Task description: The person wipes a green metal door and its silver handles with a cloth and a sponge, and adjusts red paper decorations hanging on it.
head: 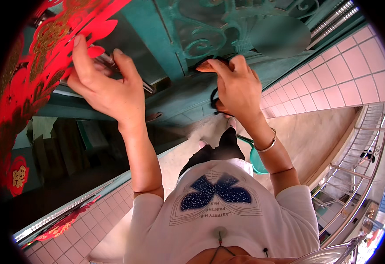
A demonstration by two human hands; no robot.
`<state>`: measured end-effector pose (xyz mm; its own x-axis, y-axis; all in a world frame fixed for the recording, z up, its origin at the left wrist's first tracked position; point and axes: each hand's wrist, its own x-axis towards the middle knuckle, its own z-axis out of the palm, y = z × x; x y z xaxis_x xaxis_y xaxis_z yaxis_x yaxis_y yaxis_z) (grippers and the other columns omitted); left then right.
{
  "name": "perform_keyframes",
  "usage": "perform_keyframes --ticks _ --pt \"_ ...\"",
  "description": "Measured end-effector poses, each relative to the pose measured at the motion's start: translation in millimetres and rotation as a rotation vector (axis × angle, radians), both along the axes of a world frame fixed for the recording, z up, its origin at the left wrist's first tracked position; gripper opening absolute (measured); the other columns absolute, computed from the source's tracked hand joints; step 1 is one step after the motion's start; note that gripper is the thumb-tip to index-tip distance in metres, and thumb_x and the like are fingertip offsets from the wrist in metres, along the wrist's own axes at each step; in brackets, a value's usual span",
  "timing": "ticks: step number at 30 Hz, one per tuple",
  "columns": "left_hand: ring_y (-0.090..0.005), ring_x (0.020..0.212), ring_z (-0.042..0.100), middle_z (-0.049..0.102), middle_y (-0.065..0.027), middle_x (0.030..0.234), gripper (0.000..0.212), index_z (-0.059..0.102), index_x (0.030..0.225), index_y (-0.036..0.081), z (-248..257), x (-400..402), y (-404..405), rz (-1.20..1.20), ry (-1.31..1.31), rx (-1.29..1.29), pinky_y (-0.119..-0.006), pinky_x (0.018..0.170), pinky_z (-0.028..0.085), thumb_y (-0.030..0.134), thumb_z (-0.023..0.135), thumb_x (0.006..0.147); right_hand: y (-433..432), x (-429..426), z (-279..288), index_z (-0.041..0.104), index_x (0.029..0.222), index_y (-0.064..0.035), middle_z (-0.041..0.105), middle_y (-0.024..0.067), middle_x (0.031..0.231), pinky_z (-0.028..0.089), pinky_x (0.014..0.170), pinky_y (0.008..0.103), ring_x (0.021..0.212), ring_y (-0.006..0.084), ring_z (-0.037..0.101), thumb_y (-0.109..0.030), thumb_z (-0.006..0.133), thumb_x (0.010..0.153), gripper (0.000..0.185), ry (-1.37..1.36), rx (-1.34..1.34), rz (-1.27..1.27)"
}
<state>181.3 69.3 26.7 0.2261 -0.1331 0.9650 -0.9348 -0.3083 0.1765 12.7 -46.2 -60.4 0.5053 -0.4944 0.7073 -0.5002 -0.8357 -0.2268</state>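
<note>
My left hand (110, 85) is raised at the green metal door (146, 36), thumb and forefinger apart. Beside it are a red and gold paper-cut decoration (101, 29) and a shiny metal door fitting (149, 87), partly hidden behind the hand; whether the curled fingers touch the fitting I cannot tell. My right hand (240, 85) pinches an orange-brown item with black edging (205, 67) against the door's lower scrollwork. A black loop (214, 99) and another brown part hang below this hand. The item's exact kind is unclear.
Pink wall tiles (351, 72) flank the door on the right. A dark opening (80, 155) lies at left, over a threshold track. On the floor by my feet is a green plastic object (258, 161), partly hidden by my arm. Metal railings (351, 171) run along the right.
</note>
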Motion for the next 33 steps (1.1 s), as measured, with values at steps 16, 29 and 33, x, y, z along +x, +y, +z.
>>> perform_keyframes --ticks 16,29,33 --pt "-0.0184 0.071 0.041 0.048 -0.0117 0.088 0.065 0.042 0.132 0.002 2 -1 2 0.031 -0.079 0.029 -0.028 0.054 0.037 -0.005 0.069 0.074 8 -27 -36 0.058 0.118 -0.005 0.063 0.0106 0.093 0.049 0.061 0.0321 0.067 0.0226 0.062 -0.006 0.055 0.091 0.028 -0.353 0.869 0.555" --pt "-0.0165 0.083 0.046 0.045 -0.0103 0.1 0.065 0.039 0.133 -0.002 -3 -3 -3 0.104 -0.008 0.021 -0.026 0.061 0.041 0.007 0.072 0.078 -5 -108 35 0.046 0.127 -0.005 0.051 0.0037 0.068 0.037 0.053 0.0251 0.055 0.0108 0.044 0.002 0.056 0.088 0.041 -0.442 0.848 0.744" --pt "-0.0179 0.085 0.046 0.044 -0.0127 0.104 0.069 0.033 0.137 -0.001 -4 -2 1 0.144 0.002 0.061 -0.027 0.061 0.042 0.008 0.071 0.08 -12 -122 98 0.06 0.118 -0.0069 0.049 0.0067 0.065 0.037 0.047 0.0268 0.05 0.0141 0.046 0.006 0.056 0.085 0.035 -0.433 0.672 1.086"
